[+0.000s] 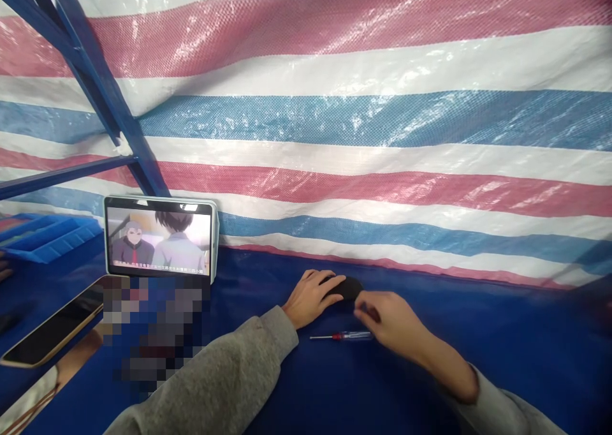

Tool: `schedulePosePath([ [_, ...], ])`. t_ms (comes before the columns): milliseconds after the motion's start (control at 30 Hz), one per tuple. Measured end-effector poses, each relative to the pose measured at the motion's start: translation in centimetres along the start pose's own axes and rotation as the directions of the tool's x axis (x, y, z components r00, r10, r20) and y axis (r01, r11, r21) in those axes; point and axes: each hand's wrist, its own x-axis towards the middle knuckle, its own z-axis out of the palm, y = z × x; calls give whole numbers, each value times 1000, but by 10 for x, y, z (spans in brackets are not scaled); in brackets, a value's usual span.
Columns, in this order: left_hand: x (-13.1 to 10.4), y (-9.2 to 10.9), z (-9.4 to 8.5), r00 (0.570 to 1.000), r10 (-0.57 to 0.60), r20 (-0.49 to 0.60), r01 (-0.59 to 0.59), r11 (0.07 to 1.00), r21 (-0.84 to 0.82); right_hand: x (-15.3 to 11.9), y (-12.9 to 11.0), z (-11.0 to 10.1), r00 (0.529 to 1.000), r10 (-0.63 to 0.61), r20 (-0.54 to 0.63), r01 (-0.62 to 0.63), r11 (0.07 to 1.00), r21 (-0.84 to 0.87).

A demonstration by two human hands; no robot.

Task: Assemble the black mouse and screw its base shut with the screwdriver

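My left hand (pixel 313 296) lies over a black rounded thing that looks like a computer mouse (pixel 352 288), its fingers and thumb gripping the near left side. Just to the right, my right hand (pixel 388 319) is raised in a pinch, thumb against curled fingers, close to the mouse's right end. Whatever the pinch may hold is too small or hidden to make out. Below both hands a small screwdriver (pixel 351 336) with a clear handle and a red collar lies on the blue table, its thin shaft pointing left. The right hand partly overlaps its handle end.
A tablet (pixel 160 238) playing an animated video stands at the back left. In front of it a phone (pixel 60 320) is tilted above the blue table (pixel 306 397). Blue plastic trays (pixel 57 238) sit at the far left. A striped tarp (pixel 363 119) hangs behind, beside a blue metal frame (pixel 102 97).
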Motion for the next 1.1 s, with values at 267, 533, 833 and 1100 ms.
schedulePosePath([
  [267,0,-1,2,1000,4,-5,-4,999,-36,-5,-5,-13,941,-14,337,65,988,-140],
  [533,-1,0,4,999,34,-41,-36,999,-39,24,-22,-91,1000,-18,17,12,958,287],
  [833,-3,-2,5,997,66,-35,-67,998,-21,42,-22,-79,944,116,-310,-85,990,113],
  [1100,-3,-1,5,997,76,-14,-76,997,-3,39,-17,-75,960,109,-257,-75,987,140],
])
